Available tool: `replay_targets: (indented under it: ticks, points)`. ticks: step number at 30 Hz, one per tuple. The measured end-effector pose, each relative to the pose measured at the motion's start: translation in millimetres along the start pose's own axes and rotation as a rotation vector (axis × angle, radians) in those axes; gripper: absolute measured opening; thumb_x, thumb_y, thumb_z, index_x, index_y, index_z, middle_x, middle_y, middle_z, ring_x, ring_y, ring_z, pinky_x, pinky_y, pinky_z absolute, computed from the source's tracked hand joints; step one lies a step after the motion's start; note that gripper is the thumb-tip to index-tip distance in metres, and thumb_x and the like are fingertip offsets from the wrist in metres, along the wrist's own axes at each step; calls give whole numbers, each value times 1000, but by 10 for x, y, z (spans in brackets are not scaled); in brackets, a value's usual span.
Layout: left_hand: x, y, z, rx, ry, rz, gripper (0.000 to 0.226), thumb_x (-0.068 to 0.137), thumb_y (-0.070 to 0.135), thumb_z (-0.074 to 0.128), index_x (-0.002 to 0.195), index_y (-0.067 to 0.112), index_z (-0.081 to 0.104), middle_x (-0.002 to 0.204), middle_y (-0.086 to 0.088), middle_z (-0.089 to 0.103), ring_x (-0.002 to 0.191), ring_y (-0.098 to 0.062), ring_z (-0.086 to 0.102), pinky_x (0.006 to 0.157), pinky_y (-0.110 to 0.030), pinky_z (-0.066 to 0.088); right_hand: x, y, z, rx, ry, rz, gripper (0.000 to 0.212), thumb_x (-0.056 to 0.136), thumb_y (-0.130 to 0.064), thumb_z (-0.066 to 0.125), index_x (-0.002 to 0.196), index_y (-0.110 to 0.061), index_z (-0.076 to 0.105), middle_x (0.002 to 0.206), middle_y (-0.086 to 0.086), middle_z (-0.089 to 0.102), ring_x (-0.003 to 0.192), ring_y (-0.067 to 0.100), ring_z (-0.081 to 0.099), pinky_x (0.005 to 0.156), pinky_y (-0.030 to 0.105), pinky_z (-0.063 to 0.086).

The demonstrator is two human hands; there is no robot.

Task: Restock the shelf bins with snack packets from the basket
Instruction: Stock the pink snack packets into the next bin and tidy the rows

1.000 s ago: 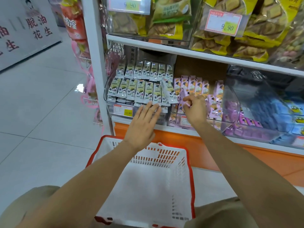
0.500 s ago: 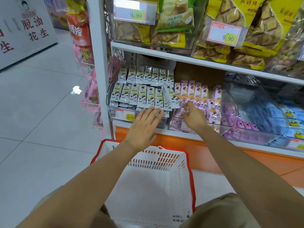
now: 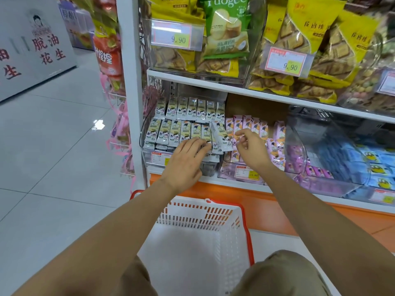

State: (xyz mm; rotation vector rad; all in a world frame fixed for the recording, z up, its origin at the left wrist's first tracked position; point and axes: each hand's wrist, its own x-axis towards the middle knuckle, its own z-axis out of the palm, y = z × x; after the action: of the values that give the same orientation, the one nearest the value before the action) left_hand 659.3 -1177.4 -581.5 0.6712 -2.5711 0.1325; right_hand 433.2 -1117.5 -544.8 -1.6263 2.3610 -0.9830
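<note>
Two bare hands tidy the snack packets in a shelf's lower bins, above one red-rimmed basket (image 3: 226,203).

The cream packets (image 3: 164,132) stand in two rows in the clear left bin (image 3: 149,155). One tilted packet (image 3: 221,135) leans at the right end of the front row, beside the pink packets (image 3: 249,122). The left hand (image 3: 184,162) lies flat with straight fingers on the front row and covers some packets, so a full count is not possible. The right hand (image 3: 252,150) is loosely curled, with its forefinger out, at the tilted packet's edge. Whether it pinches that packet cannot be made out. The basket sits on the floor between the person's knees, its near end cut off.
</note>
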Motion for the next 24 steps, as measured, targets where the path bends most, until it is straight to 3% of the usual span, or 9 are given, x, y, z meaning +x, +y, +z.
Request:
replay_targets:
  ticks: [5,9,11,12,13,15,18,22,24]
  points:
    - [28,15,27,14,-13,-11,71,80,21,65,146,10,40,147,-11,41,141,-30,30,120,-43,14,43,171,35,-191,-64,307,44,92,-14,61,131,-4,42,115,18,57,91,33,60,69,34,48]
    - [41,29,98,22,-3,-21,70,81,23,64,145,10,41,147,-11,42,141,-30,31,121,-45,16,65,248,37,-301,-251,492,66,93,-23,61,144,-1,26,85,6,52,81,25,55,63,32,43]
    - [59,37,128,31,15,-25,69,81,23,63,145,10,41,146,-11,42,141,-30,31,121,-45,17,105,268,25,-363,-315,515,50,93,-27,60,131,1,42,75,5,48,69,19,52,55,29,41]
    - [65,52,141,35,27,-26,70,80,23,62,145,10,41,146,-11,42,141,-30,31,120,-45,16,123,282,19,-383,-339,512,35,93,-27,60,113,0,51,73,5,48,64,17,50,53,27,40]
    - [71,74,155,37,38,-28,70,79,23,62,145,9,41,146,-11,42,140,-30,31,121,-45,15,137,283,12,-398,-365,503,26,94,-27,60,94,-2,53,71,5,48,62,16,48,54,27,40]
    - [77,123,192,32,46,-31,71,78,22,63,145,9,41,146,-11,42,141,-29,31,121,-44,14,164,290,3,-435,-422,480,32,94,-28,60,73,-9,46,72,5,48,63,17,47,57,27,40]
    - [82,175,243,29,37,-43,73,79,22,64,147,8,39,148,-10,42,142,-28,31,121,-45,18,188,284,-26,-449,-471,452,37,94,-31,58,68,-11,42,71,5,45,61,16,44,51,27,35]
    - [67,173,243,32,22,-52,74,80,21,62,148,9,37,149,-9,41,143,-27,30,121,-45,18,167,261,-78,-533,-576,358,39,101,-36,45,72,-10,45,79,5,45,79,21,48,69,29,39]
    - [61,174,232,39,19,-48,73,81,21,61,149,8,36,149,-9,40,143,-27,29,121,-45,18,154,244,-119,-489,-586,345,34,102,-31,43,75,-9,47,77,5,43,75,20,46,69,29,38]
